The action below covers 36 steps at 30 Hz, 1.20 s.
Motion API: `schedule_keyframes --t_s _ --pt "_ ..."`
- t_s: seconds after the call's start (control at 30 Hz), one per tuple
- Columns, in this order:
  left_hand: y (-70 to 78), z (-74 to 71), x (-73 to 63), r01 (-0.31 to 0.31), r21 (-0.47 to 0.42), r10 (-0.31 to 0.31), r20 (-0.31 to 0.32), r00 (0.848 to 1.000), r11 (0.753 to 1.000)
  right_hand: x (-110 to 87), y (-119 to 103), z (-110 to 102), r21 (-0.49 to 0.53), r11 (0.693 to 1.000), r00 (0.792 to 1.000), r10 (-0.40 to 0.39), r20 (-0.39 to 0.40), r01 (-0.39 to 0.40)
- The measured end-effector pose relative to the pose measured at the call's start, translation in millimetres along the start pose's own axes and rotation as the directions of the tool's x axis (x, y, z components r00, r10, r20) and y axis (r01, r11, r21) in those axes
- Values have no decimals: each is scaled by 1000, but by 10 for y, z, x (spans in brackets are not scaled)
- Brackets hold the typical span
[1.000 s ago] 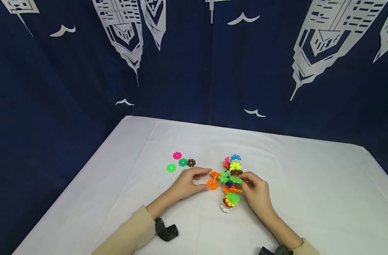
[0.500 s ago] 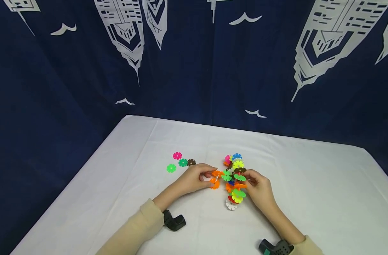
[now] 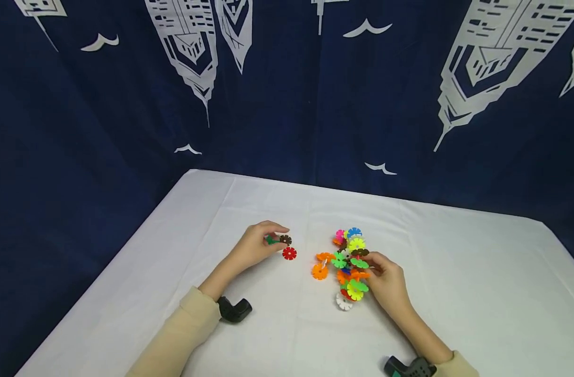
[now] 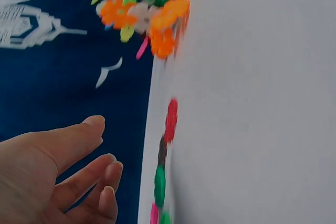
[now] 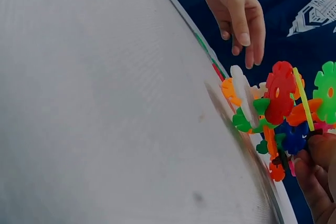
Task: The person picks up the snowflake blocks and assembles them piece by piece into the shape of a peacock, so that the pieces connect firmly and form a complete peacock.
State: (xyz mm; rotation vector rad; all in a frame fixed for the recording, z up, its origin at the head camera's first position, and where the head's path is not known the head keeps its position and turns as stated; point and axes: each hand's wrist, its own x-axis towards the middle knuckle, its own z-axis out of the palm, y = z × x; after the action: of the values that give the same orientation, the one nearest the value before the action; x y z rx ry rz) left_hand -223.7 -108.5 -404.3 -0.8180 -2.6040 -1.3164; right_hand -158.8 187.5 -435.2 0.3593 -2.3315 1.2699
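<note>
My right hand (image 3: 386,277) pinches the side of a figure built from colourful notched snowflake discs (image 3: 355,288). In the right wrist view, its thumb and fingers (image 5: 315,182) meet at a dark disc in the figure. A pair of orange discs (image 3: 320,271) juts out from the figure's left side. My left hand (image 3: 256,243) hovers by the loose discs, thumb and fingers apart and nothing between them in the left wrist view. Beside its fingertips lie a red disc (image 3: 289,253), a brown disc (image 3: 285,240) and a dark green disc (image 4: 160,186). Pink and light green discs show lower in that view.
A white cloth (image 3: 456,277) covers the table. Behind it hangs a dark blue curtain (image 3: 287,115) printed with white buildings and birds. Black camera mounts sit on the left wrist (image 3: 235,310) and right wrist (image 3: 409,367).
My left hand has let go of the orange discs and moved left to the loose discs. The red disc it covered now shows. My right hand keeps its hold on the figure.
</note>
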Motion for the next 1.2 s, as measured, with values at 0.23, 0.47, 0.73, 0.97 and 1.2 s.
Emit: schedule_keyframes --t_s 0.23,0.47,0.73,0.97,1.2 --pt "-227 -225 -114 88 28 -86 -66 994 996 -8 -13 -22 -26 998 998 -49 -31 49" --pt "-320 -324 -171 189 165 -191 -1 982 968 -12 1 -35 -16 999 999 51 -8 -51" --pt "-344 -331 -206 196 176 -198 -8 980 965 -11 -2 -49 -39 990 991 137 15 -136" --pt "-348 -321 -220 193 181 -197 2 980 964 -77 36 -191 10 959 952 279 124 -282" --pt "-334 -319 -210 183 191 -189 15 982 964 -99 122 -533 14 919 890 378 256 -395"
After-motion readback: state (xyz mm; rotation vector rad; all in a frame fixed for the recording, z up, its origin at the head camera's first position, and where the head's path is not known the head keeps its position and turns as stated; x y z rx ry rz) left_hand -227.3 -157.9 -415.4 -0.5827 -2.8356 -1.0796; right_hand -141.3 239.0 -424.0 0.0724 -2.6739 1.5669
